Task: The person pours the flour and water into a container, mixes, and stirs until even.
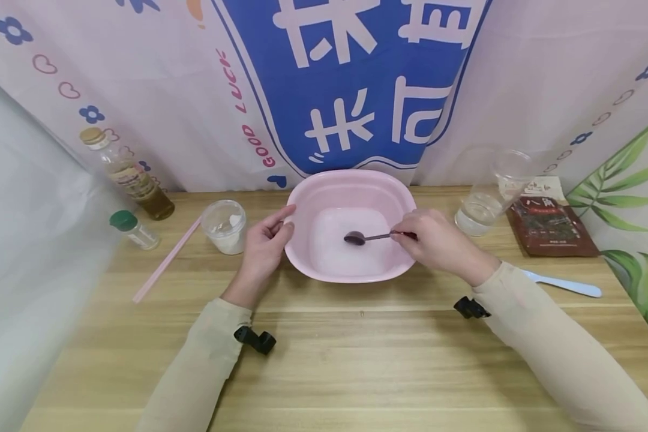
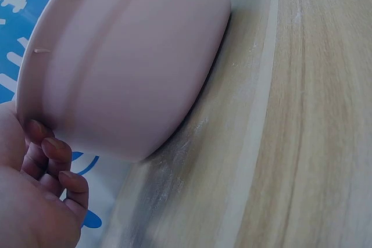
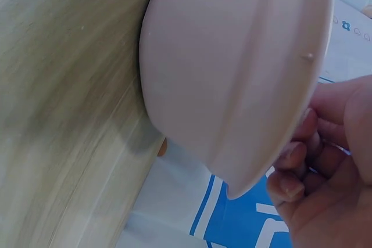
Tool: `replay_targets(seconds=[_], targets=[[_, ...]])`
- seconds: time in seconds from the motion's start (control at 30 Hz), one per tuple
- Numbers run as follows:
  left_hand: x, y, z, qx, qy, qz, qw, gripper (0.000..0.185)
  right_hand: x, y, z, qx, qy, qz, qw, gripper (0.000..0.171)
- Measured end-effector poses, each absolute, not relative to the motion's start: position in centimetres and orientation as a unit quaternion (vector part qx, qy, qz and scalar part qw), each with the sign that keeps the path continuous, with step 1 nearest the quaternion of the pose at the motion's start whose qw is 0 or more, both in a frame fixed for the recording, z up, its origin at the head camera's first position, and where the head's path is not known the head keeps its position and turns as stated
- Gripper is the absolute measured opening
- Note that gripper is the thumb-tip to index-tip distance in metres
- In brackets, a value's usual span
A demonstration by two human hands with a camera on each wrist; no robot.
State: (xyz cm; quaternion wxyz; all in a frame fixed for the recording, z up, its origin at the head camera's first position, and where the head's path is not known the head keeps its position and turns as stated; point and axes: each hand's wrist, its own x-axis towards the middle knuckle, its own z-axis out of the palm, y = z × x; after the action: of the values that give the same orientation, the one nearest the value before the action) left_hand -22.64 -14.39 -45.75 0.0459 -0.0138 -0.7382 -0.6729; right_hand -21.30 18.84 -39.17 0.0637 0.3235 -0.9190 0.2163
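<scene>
A pink plastic basin (image 1: 399, 198) stands at the middle of the wooden table, with white powder on its bottom. My right hand (image 1: 434, 243) pinches the handle of a dark metal spoon (image 1: 364, 237) whose bowl rests inside the basin. My left hand (image 1: 264, 243) lies against the basin's left rim with its fingers lightly curved along the wall. The left wrist view has the basin's outer wall (image 2: 133, 62) with my fingers (image 2: 58, 155) touching it. In the right wrist view my curled fingers (image 3: 314, 161) sit beside the basin's rim (image 3: 244, 74); the spoon is hidden there.
Left of the basin stand a plastic cup of white powder (image 1: 225, 226), a pink stick (image 1: 164, 261), a small green-capped jar (image 1: 132, 229) and an oil bottle (image 1: 126, 174). To the right are a clear cup of water (image 1: 483, 207), a brown packet (image 1: 551, 222) and a pale blue utensil (image 1: 564, 284).
</scene>
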Motion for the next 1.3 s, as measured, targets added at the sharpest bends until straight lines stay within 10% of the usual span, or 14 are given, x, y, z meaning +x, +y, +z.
replay_targets(seconds=[1.3], targets=[[-22.6,-14.4,-45.6,-0.007,-0.736,-0.675,0.049,0.039,-22.5,19.5,-40.1,0.225,-0.913,0.303,0.155,0.014]])
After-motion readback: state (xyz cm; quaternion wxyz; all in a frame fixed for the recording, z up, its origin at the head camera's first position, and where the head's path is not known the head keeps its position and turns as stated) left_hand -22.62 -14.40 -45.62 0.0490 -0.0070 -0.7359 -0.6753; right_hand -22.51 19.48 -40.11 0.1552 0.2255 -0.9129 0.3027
